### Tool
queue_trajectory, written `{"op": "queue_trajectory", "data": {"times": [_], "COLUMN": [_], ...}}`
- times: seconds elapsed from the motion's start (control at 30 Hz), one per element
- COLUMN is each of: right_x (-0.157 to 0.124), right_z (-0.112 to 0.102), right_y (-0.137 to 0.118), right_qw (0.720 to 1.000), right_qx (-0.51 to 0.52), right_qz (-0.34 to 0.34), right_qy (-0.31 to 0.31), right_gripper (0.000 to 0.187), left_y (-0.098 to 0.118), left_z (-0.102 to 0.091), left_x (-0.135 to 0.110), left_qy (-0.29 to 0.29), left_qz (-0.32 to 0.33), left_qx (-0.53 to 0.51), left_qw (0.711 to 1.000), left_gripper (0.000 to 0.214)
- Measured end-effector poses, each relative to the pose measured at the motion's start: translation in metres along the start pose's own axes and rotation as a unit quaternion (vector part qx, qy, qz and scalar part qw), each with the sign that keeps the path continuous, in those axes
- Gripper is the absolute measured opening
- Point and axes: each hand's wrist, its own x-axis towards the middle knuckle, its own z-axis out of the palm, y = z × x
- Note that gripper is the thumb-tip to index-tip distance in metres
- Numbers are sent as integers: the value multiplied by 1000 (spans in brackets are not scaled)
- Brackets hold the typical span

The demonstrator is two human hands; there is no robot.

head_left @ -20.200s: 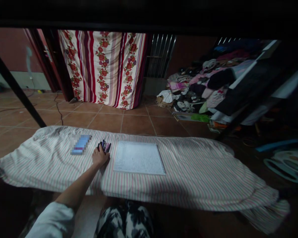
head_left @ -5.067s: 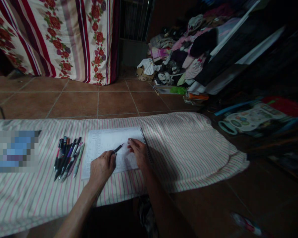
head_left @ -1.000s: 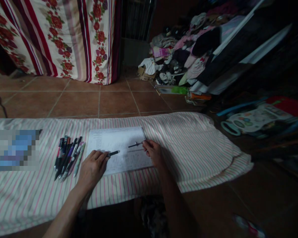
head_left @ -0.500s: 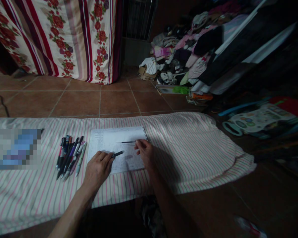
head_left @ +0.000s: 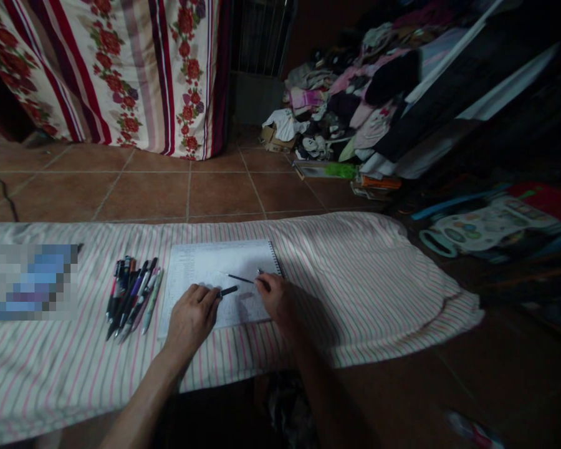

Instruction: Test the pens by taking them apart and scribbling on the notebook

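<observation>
Over a spiral notebook with handwriting on its open page, my left hand is closed on a short black pen barrel, which sticks out to the right of the fingertips. My right hand pinches a thin dark pen refill, its pale tip pointing left. A small shiny piece shows at the right fingertips; I cannot make out what it is. Both hands are apart from each other. Left of the notebook, several pens lie side by side on the striped cloth.
The striped cloth covers the low surface under the notebook. A blurred-out rectangle hides something at far left. Beyond are floor tiles, a flowered curtain and a heap of clothes. A colourful object stands at right.
My right hand has come down slightly, and the refill now slants, its tip higher than its held end. My left hand has shifted a little right with the barrel.
</observation>
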Motion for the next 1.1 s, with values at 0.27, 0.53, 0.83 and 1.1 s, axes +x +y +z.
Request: {"op": "queue_trajectory", "data": {"times": [0.27, 0.53, 0.83, 1.1], "right_x": [-1, -6, -6, -9], "right_z": [-3, -3, -1, -6], "right_y": [-8, -24, -23, -33], "right_qw": [999, 985, 988, 982], "right_qx": [40, 157, 118, 131], "right_qz": [-14, 4, -7, -15], "right_qy": [18, -72, -102, -132], "right_gripper": [16, 18, 15, 18], "left_y": [2, 3, 4, 4], "left_z": [-3, -1, -1, -2], "left_x": [1, 0, -2, -3], "left_qy": [0, 7, -21, -27], "left_qz": [-23, -13, -22, -10], "left_qx": [-7, -23, -7, -23], "left_qw": [1000, 1000, 1000, 999], "left_gripper": [25, 24, 26, 27]}}
